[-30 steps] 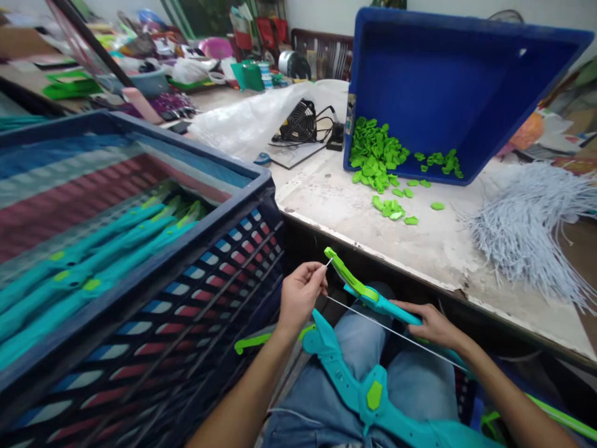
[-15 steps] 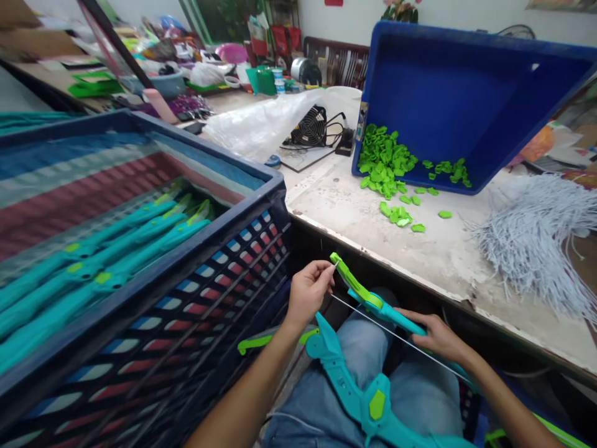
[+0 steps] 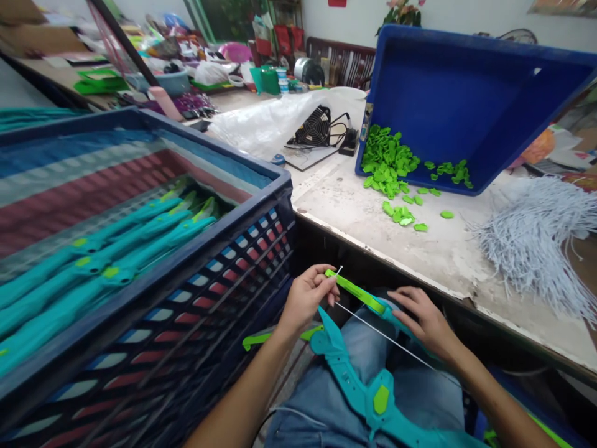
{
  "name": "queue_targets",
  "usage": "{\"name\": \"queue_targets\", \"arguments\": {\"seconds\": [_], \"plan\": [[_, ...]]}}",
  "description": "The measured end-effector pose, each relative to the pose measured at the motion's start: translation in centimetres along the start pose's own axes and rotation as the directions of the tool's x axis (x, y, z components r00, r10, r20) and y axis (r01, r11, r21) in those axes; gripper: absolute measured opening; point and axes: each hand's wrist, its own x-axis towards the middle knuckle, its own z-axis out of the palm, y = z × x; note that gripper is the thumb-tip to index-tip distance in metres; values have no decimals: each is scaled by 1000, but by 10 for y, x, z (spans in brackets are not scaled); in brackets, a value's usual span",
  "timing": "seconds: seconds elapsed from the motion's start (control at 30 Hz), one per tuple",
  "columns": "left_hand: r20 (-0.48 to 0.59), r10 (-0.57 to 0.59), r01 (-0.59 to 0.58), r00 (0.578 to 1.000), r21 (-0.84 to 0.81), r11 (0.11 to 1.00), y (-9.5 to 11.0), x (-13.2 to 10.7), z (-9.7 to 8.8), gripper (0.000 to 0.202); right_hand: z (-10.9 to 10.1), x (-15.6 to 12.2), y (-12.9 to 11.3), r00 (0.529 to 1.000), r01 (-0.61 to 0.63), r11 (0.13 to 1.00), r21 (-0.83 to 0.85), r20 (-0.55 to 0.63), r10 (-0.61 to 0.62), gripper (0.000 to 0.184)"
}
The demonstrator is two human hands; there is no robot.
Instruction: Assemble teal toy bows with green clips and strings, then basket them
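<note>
Toy bow (image 3: 368, 303) of smooth moulded plastic, teal in the limb with a flat lime-green tip, held low over the lap just below the near edge of the desk (image 3: 373, 218). Thin white string (image 3: 387, 339), taut and straight, running from the green tip back toward the right forearm. Left hand (image 3: 305, 298) pinched narrow at that tip, thumb and forefinger closed on the string's end where a small white knot pokes up. Right hand (image 3: 422, 317) laid over the teal limb, fingers spread and loosely curved, resting on it rather than clamped; whether anything is truly gripped, impossible to tell. Second bow (image 3: 364, 386) lying across the denim-clad thighs, same teal body with a green hexagonal insert. On the left, dark blue latticed crate (image 3: 224, 274) lined with striped woven sacking and stacked with more long teal-and-green bows (image 3: 107, 261). On the scuffed, pale desk top, well apart from the hands, a deep blue plastic tub (image 3: 466, 99) tipped on its side, spilling small glossy green clips (image 3: 387, 165). Further right, a shaggy heap of pale grey cords (image 3: 536, 242). Behind, a small black fan (image 3: 314, 127) beside a crumpled translucent plastic sheet (image 3: 265, 121).
</note>
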Motion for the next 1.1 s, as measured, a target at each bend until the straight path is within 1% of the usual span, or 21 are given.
{"name": "queue_targets", "arguments": {"seconds": [0.1,0.17,0.23,0.3,0.43,0.5,0.53,0.57,0.63,0.67,0.7,0.73,0.77,0.8,0.83,0.9,0.93,1.0,1.03,1.07,1.1], "plan": [[14,-10,10,1000,-11,1000,-3,-9,-3,36,7,53,-39,980,175,979,100,-118,-163,28],[17,-14,14,1000,-3,1000,-5,-13,-5,36,14,84,-60,962,261,948,182,-129,-240,24],[12,-19,19,1000,12,1000,-4,-16,-8,36,19,103,-73,952,306,922,236,-108,-288,18],[6,-26,26,1000,23,999,-4,-19,-10,36,23,111,-81,943,332,915,230,-76,-323,19],[30,-83,81,996,76,994,-6,-20,-14,37,25,110,-83,916,399,910,110,1,-402,23],[-16,-39,41,999,202,979,-10,-21,-14,31,21,116,-76,899,434,899,61,40,-436,24],[-58,32,-14,998,283,959,-12,-21,-13,26,17,122,-70,900,434,900,38,39,-435,24],[-98,118,-76,988,359,930,-15,-22,-11,21,11,130,-63,910,414,910,10,9,-414,23],[-140,273,-187,952,441,878,-18,-24,-5,13,-5,148,-46,941,300,952,-55,-147,-305,20],[-143,318,-228,937,440,869,-18,-25,-1,13,-13,155,-40,937,214,974,-75,-267,-227,20],[-130,345,-264,929,419,869,-18,-26,2,14,-20,160,-37,908,124,989,-74,-394,-144,19],[-97,358,-295,929,391,872,-17,-26,6,15,-25,162,-38,860,51,998,-48,-505,-68,19],[-54,355,-314,933,360,879,-15,-25,8,14,-27,159,-44,816,13,1000,-4,-579,-13,18],[-10,332,-311,943,324,894,-12,-23,10,14,-24,152,-54,796,19,999,47,-605,13,17],[14,283,-276,959,271,922,-9,-20,10,15,-17,141,-66,802,61,994,96,-597,9,16],[22,104,-105,994,91,990,-4,-12,6,25,7,113,-94,871,219,957,189,-480,-105,16],[17,-2,2,1000,-15,1000,-1,-8,3,31,22,99,-106,881,284,932,223,-444,-163,14],[13,-150,150,989,-135,979,3,-3,-7,38,52,74,-119,899,316,903,291,-397,-187,12],[-3,-165,164,986,-105,981,5,-2,-12,36,64,66,-120,908,296,900,320,-387,-161,11],[-36,-134,134,990,-11,991,7,-3,-16,31,74,60,-118,919,259,899,353,-377,-117,11],[-87,-55,65,995,123,990,9,-5,-20,24,82,57,-115,928,216,896,388,-367,-65,11]]}}
